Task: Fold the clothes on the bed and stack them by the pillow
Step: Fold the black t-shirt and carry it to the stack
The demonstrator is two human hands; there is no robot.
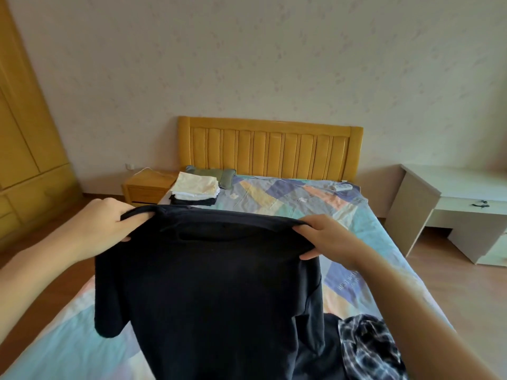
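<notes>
Held up over the bed: black T-shirt, hanging flat, gripped at its top edge by left hand and right hand. Lower right, plaid garment. Beyond, bare quilt, then folded stack touching green pillow.

One piece of lettering shows: pale capital letters printed on a blue patch of the patchwork bedspread, just beyond the right wrist. The first word reads "BEST"; the next begins with "W" and runs under the arm, so the rest cannot be read. A smaller line beneath it is too blurred to make out.
</notes>
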